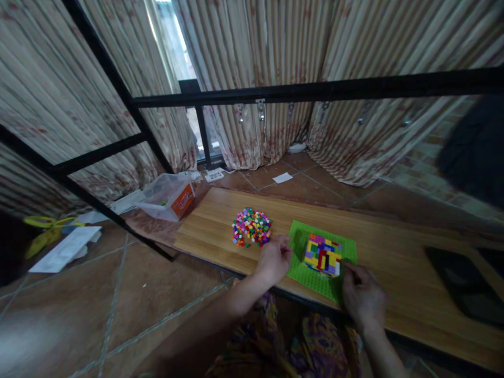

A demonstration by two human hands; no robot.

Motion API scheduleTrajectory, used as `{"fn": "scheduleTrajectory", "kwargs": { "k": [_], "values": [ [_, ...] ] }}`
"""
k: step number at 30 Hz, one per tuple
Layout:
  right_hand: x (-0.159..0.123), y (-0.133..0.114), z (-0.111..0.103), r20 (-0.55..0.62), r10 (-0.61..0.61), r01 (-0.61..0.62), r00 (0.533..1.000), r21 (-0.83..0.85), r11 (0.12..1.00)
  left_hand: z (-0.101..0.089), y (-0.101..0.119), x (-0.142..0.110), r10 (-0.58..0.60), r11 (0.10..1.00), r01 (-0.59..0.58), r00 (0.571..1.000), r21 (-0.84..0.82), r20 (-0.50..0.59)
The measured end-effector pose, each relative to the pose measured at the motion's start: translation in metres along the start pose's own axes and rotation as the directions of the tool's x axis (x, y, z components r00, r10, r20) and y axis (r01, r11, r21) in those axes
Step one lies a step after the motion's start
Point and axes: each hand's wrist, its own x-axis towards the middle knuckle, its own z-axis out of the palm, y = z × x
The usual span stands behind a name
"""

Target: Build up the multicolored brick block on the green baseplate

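Note:
A bright green baseplate (295, 268) lies on the wooden tabletop, bearing a block of multicoloured toy bricks (321, 254) built up in a rough square. My left hand (275, 258) is over the plate's left edge, between it and the brick pile, with its fingers curled together. Whatever it pinches, if anything, is too small to make out. At the right side of the built block, my right hand (364, 294) has thumb and forefinger closed close to its corner. I cannot tell if a brick is between them. Left of the plate sits a heap of small loose bricks (252, 227).
The wooden table (394, 262) carries a dark flat device (464, 283) on the right. Beyond its left end stands a clear plastic box (165, 197) with an orange label. A black metal frame (236, 97) crosses before striped curtains (268, 47).

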Motion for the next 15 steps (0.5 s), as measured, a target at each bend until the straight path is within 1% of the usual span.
{"fn": "scheduleTrajectory", "kwargs": {
  "k": [2,4,6,8,11,15],
  "values": [
    [0.000,0.003,0.001,-0.013,-0.022,0.022,1.000,-0.014,1.000,-0.021,-0.010,-0.006,0.006,0.999,-0.004,0.999,0.049,-0.044],
    [0.000,0.005,0.002,-0.019,-0.038,0.038,0.999,-0.012,0.999,-0.044,-0.020,-0.009,-0.016,0.991,0.030,0.995,0.132,-0.102],
    [0.000,0.005,0.001,-0.018,-0.031,0.031,0.999,-0.010,0.999,-0.065,-0.030,-0.008,-0.063,0.957,0.108,0.983,0.270,-0.171],
    [-0.001,0.004,0.000,-0.011,-0.016,0.016,1.000,-0.012,1.000,-0.080,-0.037,-0.005,-0.105,0.890,0.185,0.972,0.417,-0.208],
    [-0.001,0.001,-0.002,-0.004,0.002,-0.002,1.000,-0.016,1.000,-0.089,-0.040,0.003,-0.090,0.798,0.203,0.971,0.568,-0.221],
    [-0.001,0.001,-0.002,0.012,0.009,-0.008,1.000,-0.015,1.000,-0.086,-0.037,0.013,-0.044,0.708,0.161,0.982,0.688,-0.184]
  ]
}}
